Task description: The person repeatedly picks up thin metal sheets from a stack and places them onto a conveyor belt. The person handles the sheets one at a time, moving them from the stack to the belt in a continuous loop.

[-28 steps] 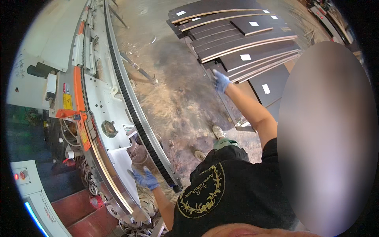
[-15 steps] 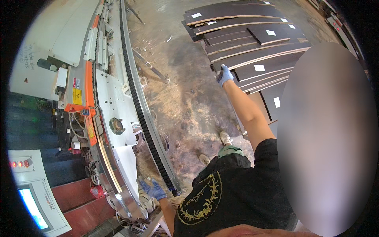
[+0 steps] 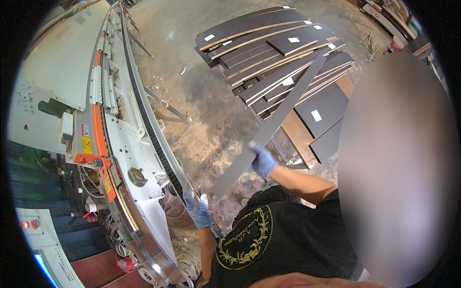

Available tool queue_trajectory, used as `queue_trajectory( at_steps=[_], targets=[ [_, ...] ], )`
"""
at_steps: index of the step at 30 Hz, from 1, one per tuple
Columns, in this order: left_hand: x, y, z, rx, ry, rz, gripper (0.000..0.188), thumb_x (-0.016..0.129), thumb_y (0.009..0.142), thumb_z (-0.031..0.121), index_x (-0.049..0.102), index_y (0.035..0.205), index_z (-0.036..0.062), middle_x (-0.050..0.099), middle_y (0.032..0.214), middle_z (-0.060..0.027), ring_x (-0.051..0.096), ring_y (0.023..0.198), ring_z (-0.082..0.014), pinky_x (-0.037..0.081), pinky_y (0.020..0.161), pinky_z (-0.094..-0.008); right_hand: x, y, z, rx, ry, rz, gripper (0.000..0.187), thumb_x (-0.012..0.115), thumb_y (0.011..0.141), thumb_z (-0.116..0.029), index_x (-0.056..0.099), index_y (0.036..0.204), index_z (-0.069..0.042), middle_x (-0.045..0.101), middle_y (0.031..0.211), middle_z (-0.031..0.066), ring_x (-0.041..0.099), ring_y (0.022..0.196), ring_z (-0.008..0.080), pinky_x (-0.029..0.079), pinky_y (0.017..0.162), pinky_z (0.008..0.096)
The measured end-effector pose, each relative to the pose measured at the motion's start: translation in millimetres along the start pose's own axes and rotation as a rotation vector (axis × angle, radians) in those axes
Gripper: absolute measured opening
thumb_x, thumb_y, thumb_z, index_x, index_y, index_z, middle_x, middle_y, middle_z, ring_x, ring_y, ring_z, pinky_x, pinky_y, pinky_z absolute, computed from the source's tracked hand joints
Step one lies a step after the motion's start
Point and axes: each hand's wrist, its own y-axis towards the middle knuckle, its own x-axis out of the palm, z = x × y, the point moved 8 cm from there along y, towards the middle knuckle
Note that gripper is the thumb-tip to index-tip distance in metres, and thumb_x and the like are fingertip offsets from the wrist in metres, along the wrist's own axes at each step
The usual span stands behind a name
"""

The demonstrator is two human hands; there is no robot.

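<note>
A long narrow dark board slants across the head view, raised above the stack of panels, its near end past my right hand. My right hand, in a blue work glove, is closed round this board's edge, thumb on its upper face. My left hand, gloved the same way, is by the near end of the machine's rail, fingers apart and holding nothing. The board's near end is a short way from it. Several dark panels with pale edges and white labels lie stacked to the right.
On the left runs a long white and orange machine with a dark toothed rail. A control panel with a screen stands at lower left. Dust and scraps lie on the floor. A blurred oval hides the right side.
My right hand has drawn a long board off the panel stack and come back toward my body with it. My left hand has risen a little. The view has shifted.
</note>
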Motion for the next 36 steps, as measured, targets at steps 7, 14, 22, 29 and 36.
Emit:
queue_trajectory(
  at_steps=[7, 14, 22, 29, 36],
  targets=[
    [12, -14, 130, 0.197, 0.562, -0.407, 0.065, 0.07, 0.068, 0.03, 0.047, 0.125, 0.008, 0.042, 0.131, -0.0149, 0.04, 0.12, -0.0314, 0.032, 0.1, -0.0432, -16, -22, 24, -0.044, -0.398, 0.038, 0.028, 0.067, 0.079, -0.026, 0.051, 0.101, -0.016, 0.058, 0.089, 0.0034, 0.054, 0.078, 0.0184, 0.046, 0.064, 0.034],
    [1, -33, 99, -0.045, 0.703, -0.38, 0.073, 0.068, 0.067, 0.031, 0.039, 0.133, 0.0171, 0.051, 0.121, -0.012, 0.057, 0.097, -0.0288, 0.047, 0.083, -0.0373, 46, -108, 163, 0.369, -0.611, -0.546, 0.026, 0.062, 0.084, -0.011, 0.058, 0.11, -0.004, 0.061, 0.101, 0.0041, 0.056, 0.088, 0.0138, 0.046, 0.077, 0.0284],
    [-166, -132, 51, -0.193, 0.666, 0.083, 0.061, 0.071, 0.064, 0.026, 0.053, 0.12, 0.0103, 0.059, 0.103, -0.0131, 0.058, 0.094, -0.0291, 0.048, 0.082, -0.0356, 40, -103, 173, 0.435, -0.921, -0.638, 0.029, 0.059, 0.087, -0.016, 0.055, 0.113, -0.005, 0.06, 0.105, 0.0049, 0.058, 0.089, 0.0145, 0.051, 0.075, 0.0297],
    [-297, -217, -14, -0.662, 0.82, 0.223, 0.065, 0.073, 0.064, 0.022, 0.049, 0.123, 0.0109, 0.058, 0.11, -0.0154, 0.058, 0.097, -0.0313, 0.046, 0.084, -0.0377, -3, -100, 171, 0.558, -1.032, -0.45, 0.031, 0.059, 0.087, -0.021, 0.054, 0.113, -0.007, 0.061, 0.103, 0.0071, 0.059, 0.087, 0.0188, 0.051, 0.076, 0.034],
    [-360, -199, -46, -0.811, 1.055, 0.261, 0.068, 0.067, 0.071, 0.029, 0.04, 0.132, 0.0174, 0.046, 0.128, -0.0127, 0.045, 0.115, -0.0317, 0.035, 0.098, -0.0395, 9, -115, 171, 0.611, -1.146, -0.41, 0.03, 0.06, 0.086, -0.023, 0.056, 0.113, -0.01, 0.062, 0.102, 0.0034, 0.06, 0.087, 0.0169, 0.051, 0.073, 0.0304]
  ],
)
